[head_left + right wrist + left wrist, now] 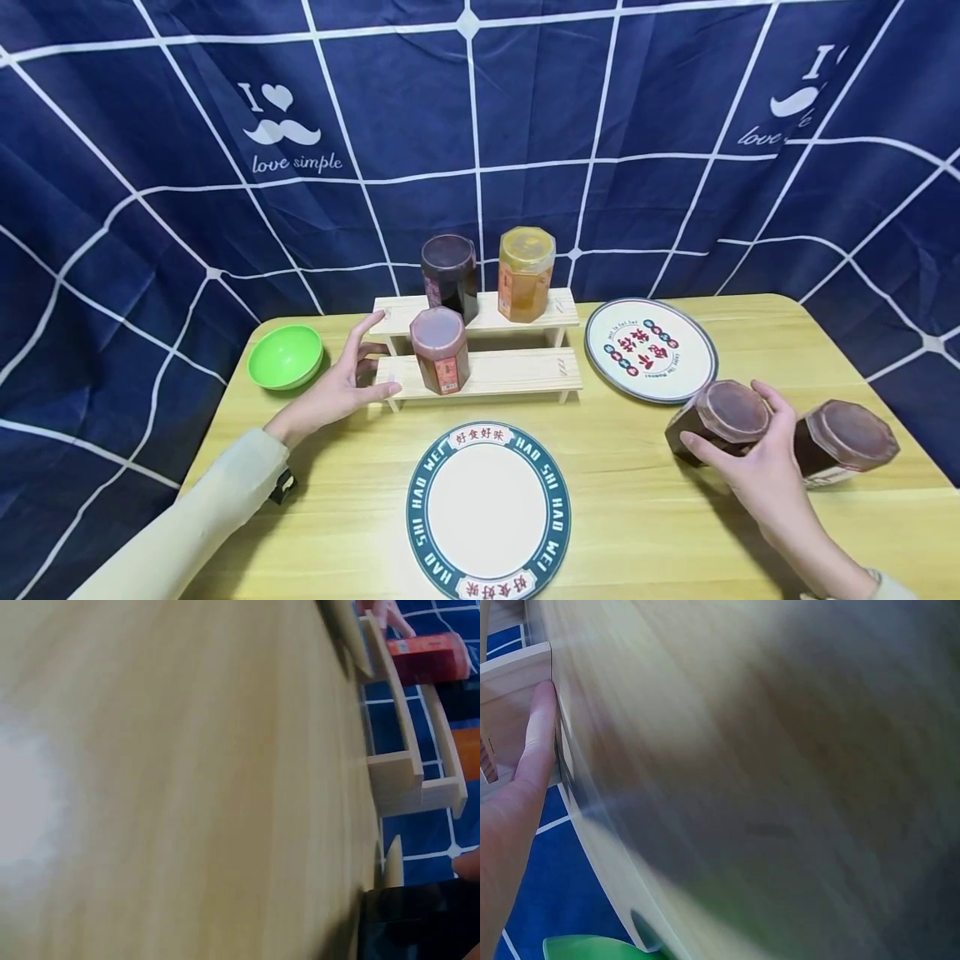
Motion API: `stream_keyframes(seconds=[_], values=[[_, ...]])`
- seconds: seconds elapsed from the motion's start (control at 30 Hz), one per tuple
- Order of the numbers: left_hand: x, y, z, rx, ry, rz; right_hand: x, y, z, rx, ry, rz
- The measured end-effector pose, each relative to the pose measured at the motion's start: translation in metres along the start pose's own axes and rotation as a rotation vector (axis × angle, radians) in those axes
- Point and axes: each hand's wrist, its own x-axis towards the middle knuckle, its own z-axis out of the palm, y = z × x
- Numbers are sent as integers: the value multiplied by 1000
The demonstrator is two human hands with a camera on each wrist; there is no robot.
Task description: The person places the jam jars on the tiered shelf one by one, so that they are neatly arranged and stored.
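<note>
My left hand (348,379) is at the left end of a two-step wooden rack (517,372), thumb by the lower step and forefinger by the upper. In the left wrist view a straight finger (538,731) lies against the rack's end panel. On the lower step stands a jar with a reddish label (441,354). The upper step bears a dark jar (450,279) and a yellow-orange jar (527,279). At the right, my right hand (768,467) grips a dark octagonal jar (727,410), thumb and fingers on opposite sides. Another dark jar (851,437) stands just right of that hand.
A white plate with a green lettered rim (555,500) lies in front of the rack. Behind the gripped jar, another plate with red characters (615,375) lies right of the rack. A green bowl (285,358) sits at the back left. Blue checked cloth (540,100) hangs behind the table.
</note>
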Motion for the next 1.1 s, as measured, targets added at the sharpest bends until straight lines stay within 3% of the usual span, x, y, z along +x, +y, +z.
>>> stream_keyframes(seconds=[0.17,0.33,0.43,0.93,1.1], values=[[0,0,0,4,1,-3,1,3,2,71,35,-21],[0,-1,1,10,-2,3,0,4,5,355,53,-10],[1,-1,1,12,-3,4,-1,5,5,442,81,16],[1,-1,2,21,1,14,-6,0,2,386,64,-40],[0,-1,1,13,8,14,-5,-4,0,311,56,-72]])
